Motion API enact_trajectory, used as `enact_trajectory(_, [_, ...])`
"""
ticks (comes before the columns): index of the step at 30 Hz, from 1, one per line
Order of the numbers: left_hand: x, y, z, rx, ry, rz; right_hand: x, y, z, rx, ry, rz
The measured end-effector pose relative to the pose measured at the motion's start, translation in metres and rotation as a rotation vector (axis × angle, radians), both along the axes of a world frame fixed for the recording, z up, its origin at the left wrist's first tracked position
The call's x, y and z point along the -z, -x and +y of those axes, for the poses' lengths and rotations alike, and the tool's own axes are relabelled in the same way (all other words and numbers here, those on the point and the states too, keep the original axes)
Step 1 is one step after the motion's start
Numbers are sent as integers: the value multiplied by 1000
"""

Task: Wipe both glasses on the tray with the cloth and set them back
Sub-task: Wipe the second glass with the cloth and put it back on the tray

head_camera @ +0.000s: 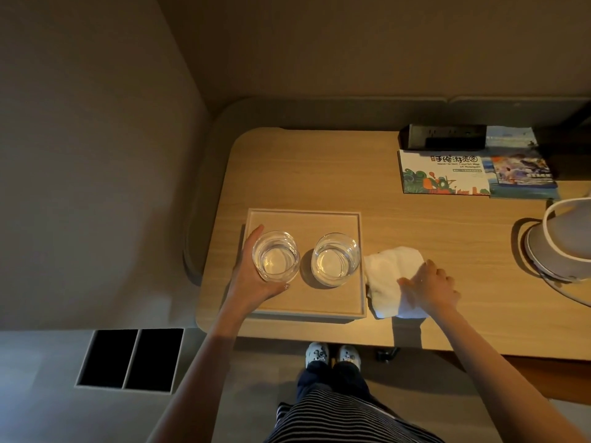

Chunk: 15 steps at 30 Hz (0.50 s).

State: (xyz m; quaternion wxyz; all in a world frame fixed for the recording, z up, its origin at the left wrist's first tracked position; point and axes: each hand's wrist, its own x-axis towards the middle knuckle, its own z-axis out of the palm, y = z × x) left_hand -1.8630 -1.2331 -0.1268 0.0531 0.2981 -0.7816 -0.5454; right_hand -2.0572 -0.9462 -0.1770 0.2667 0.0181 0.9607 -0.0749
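Two clear glasses stand upright in a shallow wooden tray [303,219] at the desk's left end. My left hand [251,276] wraps around the left glass [275,255] from its left and near side. The right glass [335,259] stands free beside it, close to the tray's right rim. A crumpled white cloth [388,276] lies on the desk just right of the tray. My right hand [430,287] rests on the cloth's right part, fingers closing on it.
Brochures [444,172] and a black socket box [444,135] lie at the desk's back right. A white kettle [563,238] on its base stands at the right edge. The desk's front edge runs just below the tray, with my feet under it.
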Motion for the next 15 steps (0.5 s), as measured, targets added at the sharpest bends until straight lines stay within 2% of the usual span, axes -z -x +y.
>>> enact_trajectory(2, [-1, 0, -2, 10, 0, -22, 5, 1, -1, 69, -36, -26])
enact_trajectory(4, [-3, 0, -2, 24, 6, -40, 10, 2, 0, 154, 19, -54])
enact_trajectory(9, [-5, -4, -2, -3, -13, -54, 1, -1, 5, 240, 276, -195])
enact_trajectory(15, [-3, -14, 1, -67, -112, -40, -40, -13, 17, 194, 636, -106])
